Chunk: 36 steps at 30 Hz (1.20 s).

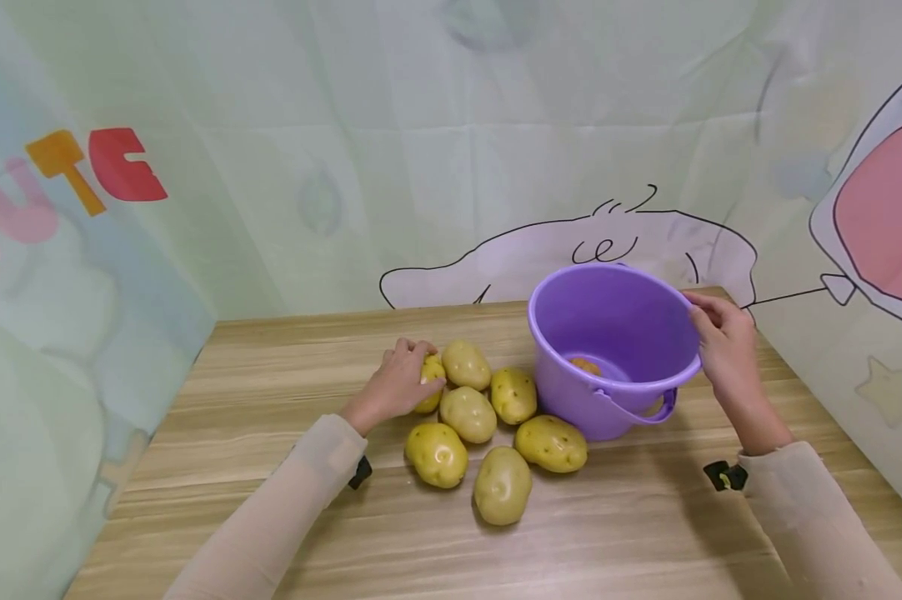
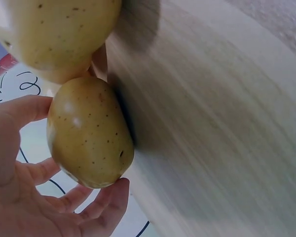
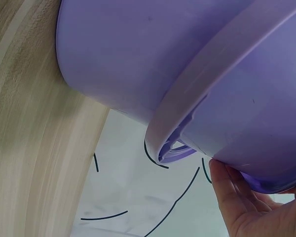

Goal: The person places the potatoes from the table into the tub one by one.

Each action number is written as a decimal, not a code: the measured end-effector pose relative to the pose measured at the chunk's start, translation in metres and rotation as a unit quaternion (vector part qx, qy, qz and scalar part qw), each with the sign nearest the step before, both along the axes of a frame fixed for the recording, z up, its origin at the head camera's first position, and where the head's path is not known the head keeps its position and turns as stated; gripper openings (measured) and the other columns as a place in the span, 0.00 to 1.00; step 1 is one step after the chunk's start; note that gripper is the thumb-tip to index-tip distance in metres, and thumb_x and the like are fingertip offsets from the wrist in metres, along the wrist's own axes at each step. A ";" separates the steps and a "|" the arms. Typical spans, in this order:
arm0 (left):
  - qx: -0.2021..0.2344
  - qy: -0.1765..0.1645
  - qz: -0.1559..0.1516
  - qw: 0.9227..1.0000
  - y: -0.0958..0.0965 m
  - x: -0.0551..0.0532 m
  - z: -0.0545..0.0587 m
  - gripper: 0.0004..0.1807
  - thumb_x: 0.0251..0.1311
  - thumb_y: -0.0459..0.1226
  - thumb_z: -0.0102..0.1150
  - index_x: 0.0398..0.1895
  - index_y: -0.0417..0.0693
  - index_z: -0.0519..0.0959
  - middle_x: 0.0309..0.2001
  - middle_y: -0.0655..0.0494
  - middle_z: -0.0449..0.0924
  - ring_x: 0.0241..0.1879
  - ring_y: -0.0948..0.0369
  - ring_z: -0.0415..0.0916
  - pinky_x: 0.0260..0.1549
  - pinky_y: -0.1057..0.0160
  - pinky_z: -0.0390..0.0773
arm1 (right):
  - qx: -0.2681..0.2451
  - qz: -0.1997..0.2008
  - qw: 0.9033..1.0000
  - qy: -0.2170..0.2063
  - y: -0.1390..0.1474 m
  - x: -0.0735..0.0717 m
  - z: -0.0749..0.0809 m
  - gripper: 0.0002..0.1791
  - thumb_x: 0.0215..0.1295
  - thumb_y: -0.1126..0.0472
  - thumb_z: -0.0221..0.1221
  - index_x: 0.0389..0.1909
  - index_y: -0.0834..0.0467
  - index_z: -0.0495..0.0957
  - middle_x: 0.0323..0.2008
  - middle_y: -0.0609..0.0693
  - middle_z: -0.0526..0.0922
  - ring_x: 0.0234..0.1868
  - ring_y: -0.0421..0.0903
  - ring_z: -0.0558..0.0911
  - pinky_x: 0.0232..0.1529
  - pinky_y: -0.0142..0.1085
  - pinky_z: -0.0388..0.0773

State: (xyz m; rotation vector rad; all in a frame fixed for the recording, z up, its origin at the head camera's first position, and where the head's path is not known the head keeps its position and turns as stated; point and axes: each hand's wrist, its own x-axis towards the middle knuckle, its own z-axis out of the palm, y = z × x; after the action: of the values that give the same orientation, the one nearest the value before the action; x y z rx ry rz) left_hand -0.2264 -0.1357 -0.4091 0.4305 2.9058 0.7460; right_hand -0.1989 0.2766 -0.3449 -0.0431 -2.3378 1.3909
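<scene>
The glossy yellow oval potato point(image 2: 91, 133) lies at the far left of the loose yellow and pale potatoes point(image 1: 468, 414), long axis roughly near to far, with the round purple plastic bucket point(image 1: 571, 392) well to its right. The left hand point(image 1: 394, 383), the nearer one, curls thumb and parted fingers round it; the right hand point(image 1: 729, 346) pinches the bucket's right rim.

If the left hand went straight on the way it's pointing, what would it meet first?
The yellow potato the left hand already holds; just past that, probably the rear pale potato, though depth is hard to judge.
</scene>
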 end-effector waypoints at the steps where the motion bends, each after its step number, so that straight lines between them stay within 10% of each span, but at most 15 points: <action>1: 0.000 -0.001 0.000 1.000 0.000 0.000 0.000 0.30 0.67 0.46 0.60 0.67 0.44 0.67 0.65 0.36 0.60 0.59 0.40 0.64 0.52 0.40 0.73 | 0.000 0.000 1.000 0.000 0.000 0.000 0.000 0.21 0.78 0.62 0.47 0.61 0.71 0.74 0.44 0.52 0.80 0.39 0.32 0.79 0.39 0.21 0.76; 36: -0.006 -0.023 -0.004 1.000 0.001 -0.004 -0.009 0.33 0.67 0.50 0.59 0.71 0.46 0.64 0.59 0.36 0.64 0.50 0.43 0.69 0.49 0.44 0.74 | 0.001 -0.007 1.000 -0.001 0.000 0.000 0.000 0.20 0.78 0.62 0.47 0.61 0.71 0.74 0.43 0.51 0.80 0.38 0.33 0.78 0.37 0.21 0.76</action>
State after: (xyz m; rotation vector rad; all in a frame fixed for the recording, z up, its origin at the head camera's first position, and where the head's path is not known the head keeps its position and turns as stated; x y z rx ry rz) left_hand -0.2301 -0.1347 -0.4178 0.4185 2.8625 0.7262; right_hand -0.1992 0.2765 -0.3447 -0.0612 -2.3366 1.3829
